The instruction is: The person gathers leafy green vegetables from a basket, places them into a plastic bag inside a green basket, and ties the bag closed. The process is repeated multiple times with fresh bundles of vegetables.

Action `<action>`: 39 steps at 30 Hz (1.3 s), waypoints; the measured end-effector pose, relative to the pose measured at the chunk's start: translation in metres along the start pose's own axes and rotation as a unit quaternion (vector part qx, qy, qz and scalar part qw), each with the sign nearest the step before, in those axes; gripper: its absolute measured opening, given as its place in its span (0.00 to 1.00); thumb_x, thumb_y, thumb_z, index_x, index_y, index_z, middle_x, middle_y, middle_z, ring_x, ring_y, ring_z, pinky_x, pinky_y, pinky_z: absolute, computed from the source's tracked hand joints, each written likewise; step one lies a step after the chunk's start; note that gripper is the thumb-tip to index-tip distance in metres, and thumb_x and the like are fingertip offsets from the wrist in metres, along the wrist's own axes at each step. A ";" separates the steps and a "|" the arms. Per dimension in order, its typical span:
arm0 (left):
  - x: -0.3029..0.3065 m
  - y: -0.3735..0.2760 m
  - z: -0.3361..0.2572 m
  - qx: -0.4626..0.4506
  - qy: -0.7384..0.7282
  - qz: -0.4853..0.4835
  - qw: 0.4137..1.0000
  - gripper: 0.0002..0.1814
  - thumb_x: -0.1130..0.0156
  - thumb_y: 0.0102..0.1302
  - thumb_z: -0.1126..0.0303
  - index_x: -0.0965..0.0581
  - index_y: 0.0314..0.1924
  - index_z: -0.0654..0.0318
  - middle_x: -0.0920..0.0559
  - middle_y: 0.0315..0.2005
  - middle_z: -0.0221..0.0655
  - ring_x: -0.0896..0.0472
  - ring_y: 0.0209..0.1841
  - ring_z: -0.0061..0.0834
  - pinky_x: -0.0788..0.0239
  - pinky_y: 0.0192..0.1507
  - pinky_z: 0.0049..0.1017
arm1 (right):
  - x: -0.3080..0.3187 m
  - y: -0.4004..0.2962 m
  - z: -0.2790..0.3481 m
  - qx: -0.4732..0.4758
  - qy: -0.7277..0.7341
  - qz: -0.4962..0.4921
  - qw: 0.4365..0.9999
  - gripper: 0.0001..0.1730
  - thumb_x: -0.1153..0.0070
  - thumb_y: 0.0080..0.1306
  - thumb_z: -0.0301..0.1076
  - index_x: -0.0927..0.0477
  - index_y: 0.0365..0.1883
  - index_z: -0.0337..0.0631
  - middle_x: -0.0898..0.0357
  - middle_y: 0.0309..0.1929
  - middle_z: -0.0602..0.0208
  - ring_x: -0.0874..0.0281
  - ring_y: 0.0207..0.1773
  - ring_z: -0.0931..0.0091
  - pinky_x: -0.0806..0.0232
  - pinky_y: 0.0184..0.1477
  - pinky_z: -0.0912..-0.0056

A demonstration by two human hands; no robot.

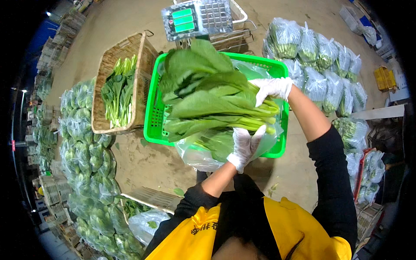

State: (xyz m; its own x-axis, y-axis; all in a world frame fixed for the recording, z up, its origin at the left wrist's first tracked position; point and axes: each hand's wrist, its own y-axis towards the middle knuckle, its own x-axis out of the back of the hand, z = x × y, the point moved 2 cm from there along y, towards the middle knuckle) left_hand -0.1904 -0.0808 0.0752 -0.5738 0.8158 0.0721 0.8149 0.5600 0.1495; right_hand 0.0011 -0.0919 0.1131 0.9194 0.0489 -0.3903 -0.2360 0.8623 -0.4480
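Observation:
A bunch of leafy greens (208, 102) lies across a bright green plastic basket (282, 136), its pale stems pointing right. My right hand (271, 89), in a white glove, grips the stems from the far side. On the near side my gloved left hand (245, 143) holds the lower stems, thumb and fingers apart around them. Under the greens, a clear plastic bag (198, 156) hangs over the basket's near rim. More leaves show within the bag below my left hand's wrist side. The basket's floor is mostly hidden.
Beyond the basket stands a digital scale display (196, 18) with green screens. A brown plastic crate (139, 78) holding greens is at left. Bagged vegetables (87, 156) are stacked farther left, with more bagged greens (315, 55) at right. Near my left elbow sits another crate (156, 196).

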 end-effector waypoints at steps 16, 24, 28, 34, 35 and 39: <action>0.024 0.045 -0.070 -0.214 0.398 0.164 0.877 0.33 0.39 0.58 0.61 0.36 0.62 0.63 0.33 0.59 0.43 0.38 0.63 0.44 0.51 0.65 0.42 | 0.024 0.035 -0.069 0.114 -0.113 -0.130 0.978 0.40 0.39 0.45 0.30 0.35 0.59 0.39 0.27 0.52 0.59 0.33 0.55 0.71 0.41 0.58 0.68; 0.029 0.081 0.008 -0.208 0.596 0.195 0.751 0.40 0.48 0.59 0.42 0.40 0.65 0.57 0.36 0.62 0.38 0.44 0.66 0.43 0.61 0.68 0.44 | 0.050 0.000 -0.102 0.076 -0.174 -0.351 0.917 0.22 0.52 0.60 0.38 0.25 0.52 0.43 0.25 0.51 0.62 0.31 0.56 0.67 0.44 0.60 0.67; 0.038 0.075 0.013 -0.188 0.588 0.187 0.764 0.38 0.49 0.59 0.44 0.41 0.66 0.55 0.37 0.63 0.36 0.45 0.67 0.42 0.62 0.68 0.43 | 0.036 -0.028 -0.107 -0.068 -0.706 -0.282 0.646 0.13 0.50 0.57 0.35 0.20 0.40 0.49 0.19 0.37 0.64 0.24 0.44 0.65 0.39 0.56 0.65; 0.032 0.076 0.024 -0.194 0.578 0.202 0.767 0.38 0.50 0.60 0.45 0.42 0.66 0.54 0.38 0.64 0.35 0.45 0.67 0.41 0.64 0.68 0.43 | -0.012 -0.121 -0.073 0.003 -0.843 -0.088 0.530 0.19 0.51 0.59 0.40 0.26 0.09 0.47 0.26 0.14 0.68 0.25 0.28 0.68 0.37 0.49 0.67; 0.033 0.075 0.025 -0.194 0.582 0.201 0.764 0.38 0.50 0.60 0.45 0.42 0.66 0.54 0.38 0.64 0.35 0.45 0.67 0.41 0.64 0.68 0.43 | -0.021 -0.132 -0.046 0.035 -0.815 -0.114 0.568 0.21 0.51 0.60 0.41 0.27 0.08 0.45 0.27 0.13 0.66 0.26 0.27 0.67 0.36 0.45 0.66; 0.041 0.075 0.025 -0.190 0.590 0.169 0.766 0.38 0.50 0.60 0.44 0.43 0.66 0.54 0.39 0.64 0.35 0.46 0.68 0.42 0.64 0.68 0.44 | -0.072 -0.145 0.062 0.129 -0.563 -0.152 0.802 0.20 0.41 0.53 0.37 0.33 0.07 0.44 0.34 0.11 0.66 0.32 0.21 0.63 0.36 0.41 0.62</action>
State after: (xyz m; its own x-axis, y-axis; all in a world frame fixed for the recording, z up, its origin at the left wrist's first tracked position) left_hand -0.1506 -0.0020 0.0645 -0.1918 0.0810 0.9781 0.9794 0.0804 0.1854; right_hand -0.0111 -0.1887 0.2561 0.6585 0.1158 0.7436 -0.0084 0.9892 -0.1466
